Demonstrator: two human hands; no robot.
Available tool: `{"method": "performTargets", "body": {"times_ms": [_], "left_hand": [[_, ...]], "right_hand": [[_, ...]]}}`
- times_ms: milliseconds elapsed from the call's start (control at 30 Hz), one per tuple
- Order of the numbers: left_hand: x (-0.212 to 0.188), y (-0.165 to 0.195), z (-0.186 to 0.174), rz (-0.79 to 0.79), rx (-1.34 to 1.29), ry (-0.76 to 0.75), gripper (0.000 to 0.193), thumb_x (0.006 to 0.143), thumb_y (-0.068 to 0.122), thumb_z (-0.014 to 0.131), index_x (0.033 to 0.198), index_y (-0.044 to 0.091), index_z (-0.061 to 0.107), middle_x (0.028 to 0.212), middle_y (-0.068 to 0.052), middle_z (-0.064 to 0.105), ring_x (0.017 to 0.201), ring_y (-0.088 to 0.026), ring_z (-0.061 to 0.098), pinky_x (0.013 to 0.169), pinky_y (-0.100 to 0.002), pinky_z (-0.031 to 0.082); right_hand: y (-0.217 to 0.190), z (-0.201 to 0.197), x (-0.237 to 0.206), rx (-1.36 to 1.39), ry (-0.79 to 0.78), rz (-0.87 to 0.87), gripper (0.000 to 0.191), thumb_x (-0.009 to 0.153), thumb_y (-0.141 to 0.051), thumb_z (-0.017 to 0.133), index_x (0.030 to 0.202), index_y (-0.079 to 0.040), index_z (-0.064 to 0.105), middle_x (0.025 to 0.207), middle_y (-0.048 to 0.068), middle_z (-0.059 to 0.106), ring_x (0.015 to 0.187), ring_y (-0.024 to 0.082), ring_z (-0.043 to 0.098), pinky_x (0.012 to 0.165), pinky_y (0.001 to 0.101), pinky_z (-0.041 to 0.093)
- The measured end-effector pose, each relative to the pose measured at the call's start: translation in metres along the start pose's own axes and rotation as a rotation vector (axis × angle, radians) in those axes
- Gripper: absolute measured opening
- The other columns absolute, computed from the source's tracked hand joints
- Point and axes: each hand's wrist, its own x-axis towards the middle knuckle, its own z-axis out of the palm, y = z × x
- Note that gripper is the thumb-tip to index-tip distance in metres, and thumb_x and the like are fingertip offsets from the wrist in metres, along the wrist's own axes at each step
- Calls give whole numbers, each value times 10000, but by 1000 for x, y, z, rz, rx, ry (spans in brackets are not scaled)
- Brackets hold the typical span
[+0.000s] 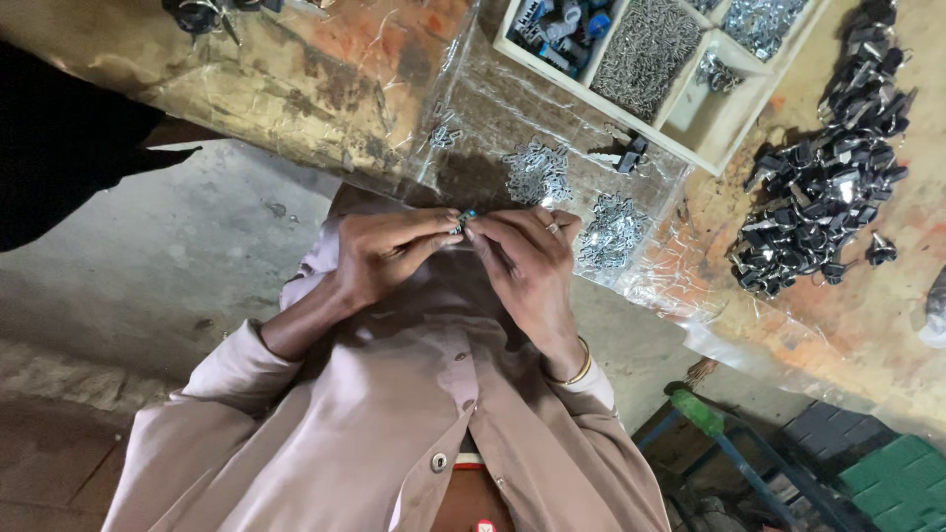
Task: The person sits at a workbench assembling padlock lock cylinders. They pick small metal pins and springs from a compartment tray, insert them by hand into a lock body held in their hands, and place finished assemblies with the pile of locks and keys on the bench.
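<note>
Left hand [389, 251] and right hand [527, 261], fingertips pinched together on a small metal part [463, 223] held just off the near edge of the workbench [335, 79]. Loose metal clips [537, 172] lie on clear plastic sheeting [493, 108] just beyond; a white compartment tray [714, 148] and a black clip pile [828, 187] stand farther off, leaving bare floor [148, 266] at left.

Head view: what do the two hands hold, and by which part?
Left hand and right hand pinch one small metal part between fingertips; which part cannot be told.
</note>
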Motion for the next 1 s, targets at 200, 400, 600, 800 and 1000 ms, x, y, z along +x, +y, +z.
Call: {"method": "performTargets", "body": {"times_ms": [200,400,600,800,1000], "left_hand": [[-1,-2,-6,-101,-102,126,236,894,24,844,1112,3,757,1132,-144,771,1014,-215,778,876,-310,637],[-2,0,-24,-169,-68,268,201,895,-6,857,1073,-13,764,1073,-147,787,935,-191,787,788,-279,624],[-1,0,-15,-158,-112,238,231,876,-13,866,1080,-16,760,1093,-146,778,901,-158,771,726,-248,606],[-2,1,-1,-220,-179,147,229,879,-9,859,1087,-10,764,1119,-140,787,853,-130,746,675,-218,585],[6,2,10,-119,-124,78,228,871,19,860,1080,4,769,1118,-134,784,908,-170,786,715,-258,618]], "right_hand": [[2,-8,12,-13,-140,-39,353,915,-105,793,1242,-237,789,1272,-21,612,1193,179,570,1017,392,333],[-2,14,34,-425,-18,-61,425,970,-309,803,1380,-241,713,1603,159,387,1497,398,246,1188,614,153],[11,-1,6,-336,-29,-91,382,938,-395,859,1234,-176,756,1574,67,448,1516,379,244,1220,601,125],[22,-5,-21,-224,-1,-220,190,879,-232,895,1039,-196,799,1230,-53,707,1282,214,536,1122,454,240],[20,3,-24,126,229,6,162,883,-59,846,1016,-64,755,987,35,770,941,206,687,985,336,384]]}}
